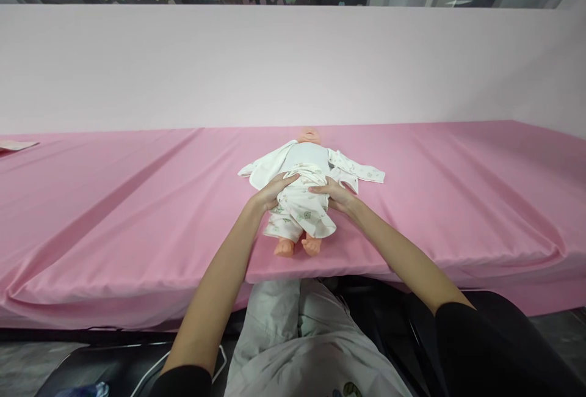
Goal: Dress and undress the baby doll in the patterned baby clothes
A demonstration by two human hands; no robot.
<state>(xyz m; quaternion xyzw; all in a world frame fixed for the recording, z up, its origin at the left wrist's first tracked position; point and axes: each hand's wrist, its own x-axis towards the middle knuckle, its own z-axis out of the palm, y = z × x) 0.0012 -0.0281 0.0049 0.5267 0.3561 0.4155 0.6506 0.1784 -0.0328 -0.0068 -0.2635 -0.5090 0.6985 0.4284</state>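
A baby doll [310,135] lies on its back with its head away from me and its bare feet [284,247] toward me. White trousers [304,204] with a small green print cover its legs, their waist bunched up around the belly. Around the left side of that waist is my left hand [274,189], thumb on top and fingers curled at the side. My right hand [337,194] grips the opposite side in the same way; its fingertips are partly hidden. A white printed jacket [270,165] lies spread open beneath the doll, sleeves out to both sides. A pale undershirt [307,154] covers the chest.
Pink cloth [137,214] with several creases covers the table, which ends at a white wall [293,67]. A flat pale item [18,145] lies at the far left. Below the front edge are my legs and a black chair [114,366] with a white cable.
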